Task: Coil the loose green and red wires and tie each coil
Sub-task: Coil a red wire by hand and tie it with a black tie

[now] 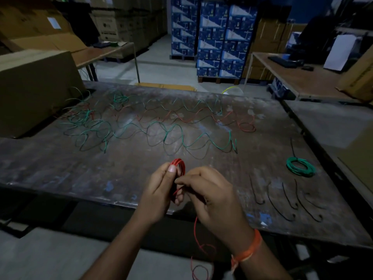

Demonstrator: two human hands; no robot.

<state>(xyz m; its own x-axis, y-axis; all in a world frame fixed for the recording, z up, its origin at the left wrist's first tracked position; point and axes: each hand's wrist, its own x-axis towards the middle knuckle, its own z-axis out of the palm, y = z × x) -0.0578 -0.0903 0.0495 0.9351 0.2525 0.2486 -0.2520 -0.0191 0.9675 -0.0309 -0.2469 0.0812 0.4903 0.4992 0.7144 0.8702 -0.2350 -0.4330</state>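
Note:
My left hand [159, 190] pinches a small red wire coil [179, 164] upright above the table's near edge. My right hand [210, 197] grips the same red wire just beside the coil; its loose tail [196, 237] hangs below the table edge in loops. A finished green coil [300, 166] with a black tie lies at the right of the dark table [80, 170]. Loose green wire [181, 136] and red wire [245, 126] snake across the far half of the table, tangled at the left.
Several black cable ties [282, 201] lie at the table's near right. A large cardboard box [34, 89] stands on the left corner. Other tables stand behind and to the right; stacked blue cartons [220, 41] rise beyond.

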